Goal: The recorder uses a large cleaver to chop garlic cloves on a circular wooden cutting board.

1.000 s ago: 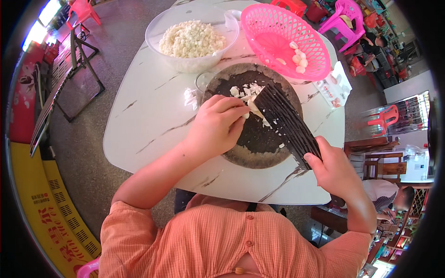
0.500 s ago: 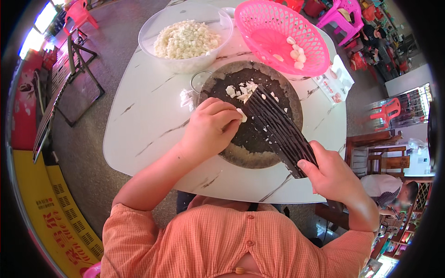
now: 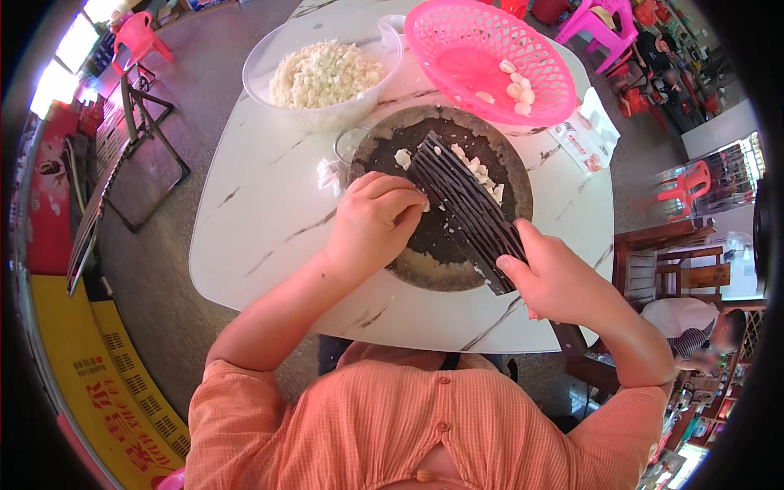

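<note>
My right hand (image 3: 563, 278) grips a wide cleaver (image 3: 469, 214) with a dark, ridged blade flecked with white bits. The blade slants across a round, dark wooden chopping board (image 3: 433, 276). On the board's left side my left hand (image 3: 371, 219) is closed, thumb and fingertips pinching a pale garlic piece (image 3: 425, 207), mostly hidden by the fingers. Chopped garlic (image 3: 483, 173) lies along the blade's far right side, and one loose bit (image 3: 403, 158) sits left of the blade tip. The blade hides part of the board.
Behind the board, a clear plastic bowl (image 3: 255, 72) holds a heap of chopped garlic (image 3: 327, 75). Beside it a pink basket (image 3: 425, 37) contains several peeled cloves (image 3: 519, 90). A white printed packet (image 3: 590, 137) lies at the white table's (image 3: 245, 220) right edge.
The cleaver has shifted left, its blade now between the chopped garlic and my left hand. More of the chopped pile shows to its right. My left hand stays nearly in place.
</note>
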Demonstrator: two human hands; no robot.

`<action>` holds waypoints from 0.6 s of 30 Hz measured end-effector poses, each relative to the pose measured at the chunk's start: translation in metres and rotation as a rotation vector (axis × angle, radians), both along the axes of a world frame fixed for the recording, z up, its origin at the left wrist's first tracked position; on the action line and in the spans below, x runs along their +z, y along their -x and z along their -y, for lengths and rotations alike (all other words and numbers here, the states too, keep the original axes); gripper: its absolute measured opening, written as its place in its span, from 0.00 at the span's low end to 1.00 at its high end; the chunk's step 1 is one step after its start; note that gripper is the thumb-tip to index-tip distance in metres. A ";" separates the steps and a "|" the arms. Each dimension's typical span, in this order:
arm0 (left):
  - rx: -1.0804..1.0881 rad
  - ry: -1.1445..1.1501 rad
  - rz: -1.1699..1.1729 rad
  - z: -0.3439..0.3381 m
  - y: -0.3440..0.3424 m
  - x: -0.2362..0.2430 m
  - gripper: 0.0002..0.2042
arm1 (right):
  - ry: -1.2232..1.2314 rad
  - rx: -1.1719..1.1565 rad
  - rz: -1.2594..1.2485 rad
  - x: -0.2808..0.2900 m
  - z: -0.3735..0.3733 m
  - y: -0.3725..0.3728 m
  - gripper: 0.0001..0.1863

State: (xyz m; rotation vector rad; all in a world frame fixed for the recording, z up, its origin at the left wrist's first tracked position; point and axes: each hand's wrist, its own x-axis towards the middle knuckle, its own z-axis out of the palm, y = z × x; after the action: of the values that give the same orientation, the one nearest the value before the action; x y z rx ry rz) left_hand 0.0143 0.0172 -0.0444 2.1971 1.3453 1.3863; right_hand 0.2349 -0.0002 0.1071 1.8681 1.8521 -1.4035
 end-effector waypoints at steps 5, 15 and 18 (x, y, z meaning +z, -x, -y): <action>-0.004 -0.001 -0.003 0.001 0.001 0.003 0.07 | -0.167 0.126 -0.010 -0.009 0.003 -0.023 0.14; -0.115 0.262 -0.142 -0.006 -0.005 0.029 0.14 | -0.213 -0.138 -0.077 0.017 0.017 -0.046 0.11; -0.144 0.157 -0.092 -0.022 -0.012 0.033 0.13 | -0.219 -0.136 -0.093 0.014 0.019 -0.050 0.10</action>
State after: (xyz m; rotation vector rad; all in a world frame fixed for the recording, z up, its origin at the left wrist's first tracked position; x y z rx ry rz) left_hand 0.0259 0.0396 -0.0118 2.2279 1.2509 1.1029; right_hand 0.2848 -0.0188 0.1208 2.1010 2.0312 -1.4004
